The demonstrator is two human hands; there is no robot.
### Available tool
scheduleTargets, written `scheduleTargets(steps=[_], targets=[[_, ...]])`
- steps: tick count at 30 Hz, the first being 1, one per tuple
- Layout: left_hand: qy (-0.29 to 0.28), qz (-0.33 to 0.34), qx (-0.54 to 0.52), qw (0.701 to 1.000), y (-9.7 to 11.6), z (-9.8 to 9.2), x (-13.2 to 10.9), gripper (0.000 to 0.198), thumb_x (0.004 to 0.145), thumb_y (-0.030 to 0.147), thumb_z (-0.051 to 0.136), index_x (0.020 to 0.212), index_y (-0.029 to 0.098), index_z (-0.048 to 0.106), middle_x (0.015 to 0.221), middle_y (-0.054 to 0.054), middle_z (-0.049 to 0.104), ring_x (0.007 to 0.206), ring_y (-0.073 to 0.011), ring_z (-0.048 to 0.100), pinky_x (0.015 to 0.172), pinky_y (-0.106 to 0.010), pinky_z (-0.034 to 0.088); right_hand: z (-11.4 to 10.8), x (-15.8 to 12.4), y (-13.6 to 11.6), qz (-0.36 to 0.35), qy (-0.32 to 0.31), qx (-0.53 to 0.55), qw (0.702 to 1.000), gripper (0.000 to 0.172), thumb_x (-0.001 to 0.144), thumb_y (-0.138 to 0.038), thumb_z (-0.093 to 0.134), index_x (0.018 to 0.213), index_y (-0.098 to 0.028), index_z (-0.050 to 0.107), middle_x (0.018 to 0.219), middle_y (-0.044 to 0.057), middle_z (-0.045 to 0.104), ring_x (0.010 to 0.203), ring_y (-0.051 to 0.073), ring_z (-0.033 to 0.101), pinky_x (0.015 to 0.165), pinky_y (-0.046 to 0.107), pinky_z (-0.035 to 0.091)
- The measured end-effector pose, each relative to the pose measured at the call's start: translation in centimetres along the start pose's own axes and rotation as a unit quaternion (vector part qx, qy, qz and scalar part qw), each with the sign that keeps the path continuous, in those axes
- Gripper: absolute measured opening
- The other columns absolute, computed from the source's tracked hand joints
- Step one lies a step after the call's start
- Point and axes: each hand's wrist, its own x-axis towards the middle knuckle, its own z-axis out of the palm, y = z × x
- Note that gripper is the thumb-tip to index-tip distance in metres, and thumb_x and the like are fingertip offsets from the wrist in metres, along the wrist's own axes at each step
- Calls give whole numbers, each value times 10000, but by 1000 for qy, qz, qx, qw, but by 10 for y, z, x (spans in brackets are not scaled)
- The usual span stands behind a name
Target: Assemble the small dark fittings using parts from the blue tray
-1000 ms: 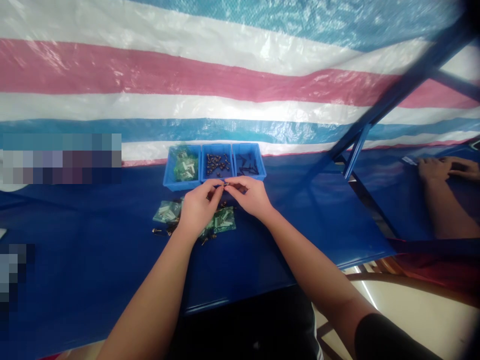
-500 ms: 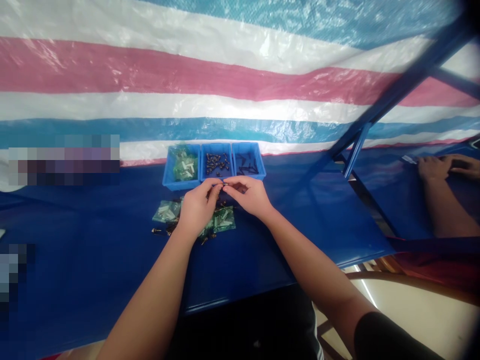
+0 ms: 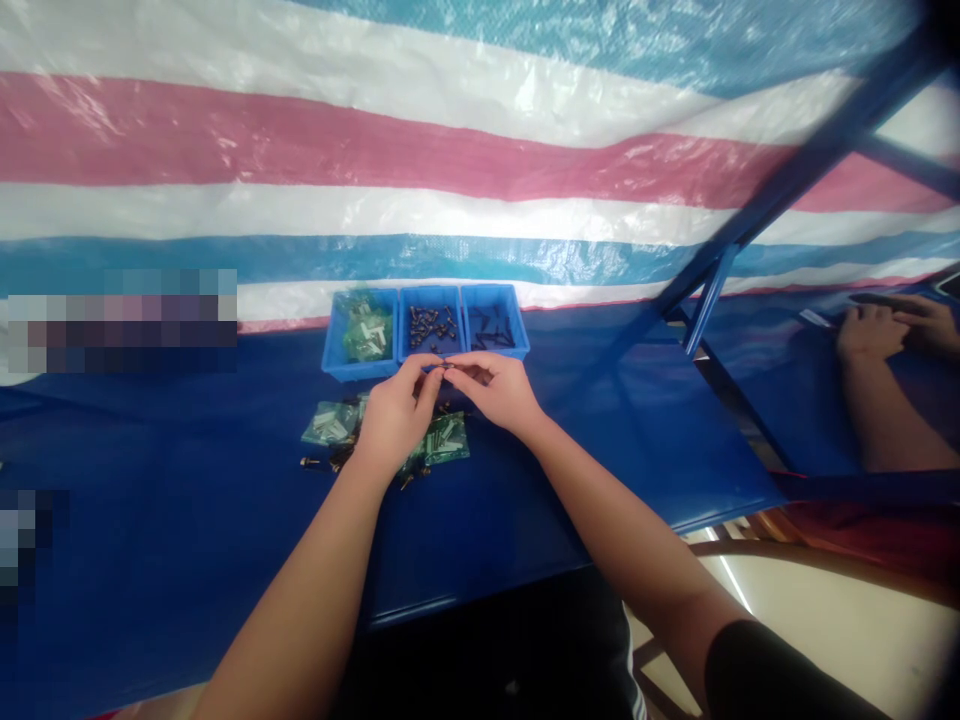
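Note:
My left hand (image 3: 400,412) and my right hand (image 3: 495,388) meet fingertip to fingertip just in front of three blue bins. Both pinch a tiny dark part between them, too small to name. Below my hands lies a pile of green plastic bags with pale pins; one bag (image 3: 448,438) is under my right hand, another bag (image 3: 330,424) left of my left hand. Loose brass and black screws (image 3: 310,463) lie around them, partly hidden by my left hand. The middle bin (image 3: 430,296) holds short screws, the right bin (image 3: 491,295) long dark screws, the left bin (image 3: 334,345) green bags.
A blue table (image 3: 225,520) carries everything. At the right a slanted blue metal frame (image 3: 709,300) stands by the table. Beyond it another person's hands (image 3: 874,330) rest over a blue surface. A striped plastic sheet (image 3: 450,90) hangs behind the bins.
My hands keep the same pinch, with only a slight shift of the fingers. At the far right, the other person's hands have moved slightly.

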Motion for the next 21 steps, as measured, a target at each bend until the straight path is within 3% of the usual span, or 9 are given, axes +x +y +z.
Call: scheduleTargets(steps=[13, 21], targets=[[-1, 6, -12, 1000, 1, -3, 1, 329, 996, 454, 470, 1102, 225, 681, 798, -16, 704, 675, -152, 632, 658, -247, 446, -2, 0, -6, -24, 5, -22, 999, 235, 852, -331, 714, 1046, -209, 763, 940, 49, 779, 803, 165, 730, 705, 276, 597], [3, -2, -1, 1000, 2, -2, 1, 333, 984, 456, 500, 1178, 231, 652, 766, -2, 690, 626, -139, 611, 636, -244, 442, -3, 1, -5, -12, 11, -35, 999, 211, 860, -336, 712, 1018, -212, 776, 979, 58, 783, 853, 179, 739, 776, 303, 612]])
